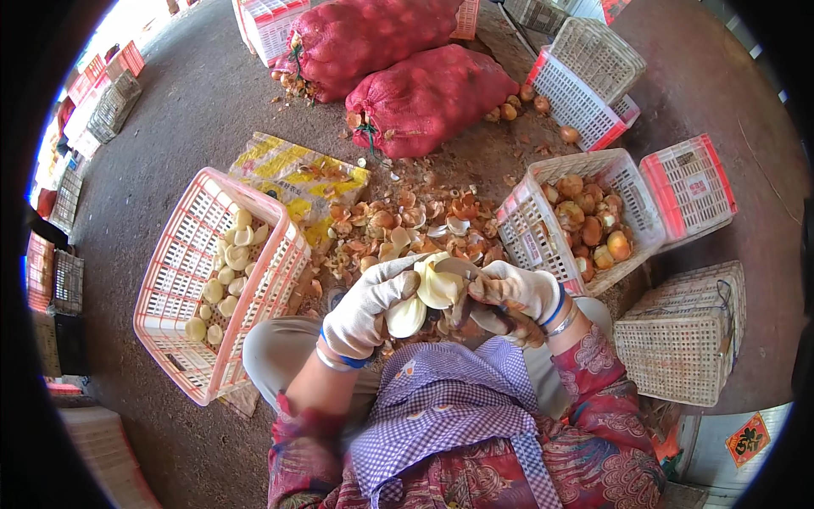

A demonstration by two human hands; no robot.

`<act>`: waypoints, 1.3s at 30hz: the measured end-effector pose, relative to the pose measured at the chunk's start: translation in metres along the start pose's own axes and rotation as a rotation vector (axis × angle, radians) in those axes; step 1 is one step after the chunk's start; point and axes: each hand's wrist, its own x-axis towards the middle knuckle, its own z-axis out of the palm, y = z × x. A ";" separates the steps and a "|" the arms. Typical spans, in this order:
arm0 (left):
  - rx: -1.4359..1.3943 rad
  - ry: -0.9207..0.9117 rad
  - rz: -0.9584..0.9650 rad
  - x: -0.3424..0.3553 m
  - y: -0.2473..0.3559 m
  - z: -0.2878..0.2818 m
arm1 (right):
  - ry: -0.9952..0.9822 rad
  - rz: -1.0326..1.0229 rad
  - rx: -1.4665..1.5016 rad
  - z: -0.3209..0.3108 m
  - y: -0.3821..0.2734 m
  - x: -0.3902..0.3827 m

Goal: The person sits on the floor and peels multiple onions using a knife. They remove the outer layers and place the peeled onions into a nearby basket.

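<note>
Both my hands wear whitish work gloves with soiled fingers and meet in front of my lap. My left hand (pixel 363 312) is closed around a pale, partly peeled onion (pixel 405 316), whose loosened layer (pixel 439 284) stands up above it. Against the onion's right side, my right hand (pixel 519 293) pinches a thin brownish piece of onion skin (pixel 458 265). Dark fingertips partly hide the spot where the hands meet; whether a small tool is there, I cannot tell. Beyond the hands, a heap of brown onion peels (pixel 415 222) lies on the ground.
At left, a pink-and-white basket (pixel 182 254) holds several peeled onions (pixel 229 271). A pale basket (pixel 526 216) at right contains unpeeled onions (pixel 589 216). Two red mesh sacks (pixel 432 97) lie ahead. More baskets (pixel 678 335) stand at right; a yellow-striped woven sack (pixel 292 174) lies flat.
</note>
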 end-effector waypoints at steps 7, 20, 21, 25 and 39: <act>-0.008 0.019 -0.086 0.006 -0.009 -0.022 | -0.117 0.053 -0.010 0.001 -0.002 -0.004; 0.256 0.128 -0.184 0.005 -0.011 -0.029 | -0.101 0.355 -0.401 0.034 -0.025 -0.013; 0.242 0.089 -0.212 0.004 -0.009 -0.031 | -0.086 0.381 -0.410 0.037 -0.028 -0.011; 0.340 -0.043 -0.243 -0.007 0.007 -0.022 | -0.058 0.416 -0.445 0.045 -0.052 -0.002; -0.458 0.480 0.590 -0.028 0.035 -0.078 | 0.244 -0.055 -0.152 0.070 -0.057 0.053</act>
